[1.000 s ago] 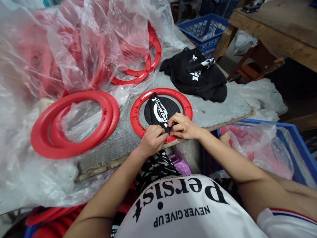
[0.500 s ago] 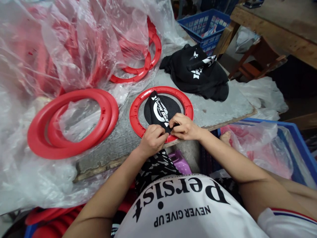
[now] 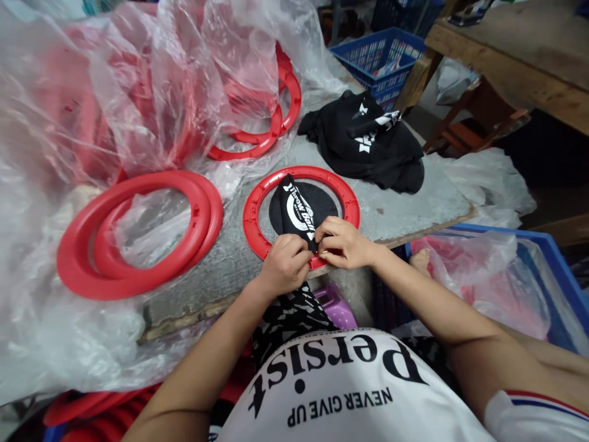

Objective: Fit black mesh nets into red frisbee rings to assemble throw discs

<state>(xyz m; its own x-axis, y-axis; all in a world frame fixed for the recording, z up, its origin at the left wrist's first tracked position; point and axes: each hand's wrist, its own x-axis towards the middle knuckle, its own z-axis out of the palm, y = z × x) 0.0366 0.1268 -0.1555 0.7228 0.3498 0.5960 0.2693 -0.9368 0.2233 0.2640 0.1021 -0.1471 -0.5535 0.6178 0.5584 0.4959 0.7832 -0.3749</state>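
Note:
A red plastic ring point(image 3: 350, 197) lies on the grey table close to its front edge. Inside it is a round black mesh fabric point(image 3: 322, 197), one side folded over to show white "Throw Ball" lettering. My left hand point(image 3: 286, 263) pinches the fabric's near edge at the ring's near rim. Just right of it, my right hand point(image 3: 343, 242) has its fingers curled on the same edge, thumb and forefinger close together. The fingertips partly hide the fabric edge and the rim beneath.
Two stacked red rings point(image 3: 76, 270) lie at left. Clear plastic bags point(image 3: 170, 80) of red rings fill the back left. A pile of black printed fabric point(image 3: 368, 147) sits at the back right. Blue crates point(image 3: 381, 55) stand beyond the table; another blue bin point(image 3: 547, 258) is at right.
The view has shifted slightly, so the table's contents sit a little lower. My right fingers have shifted a little at the fabric edge; both hands stay at the near rim.

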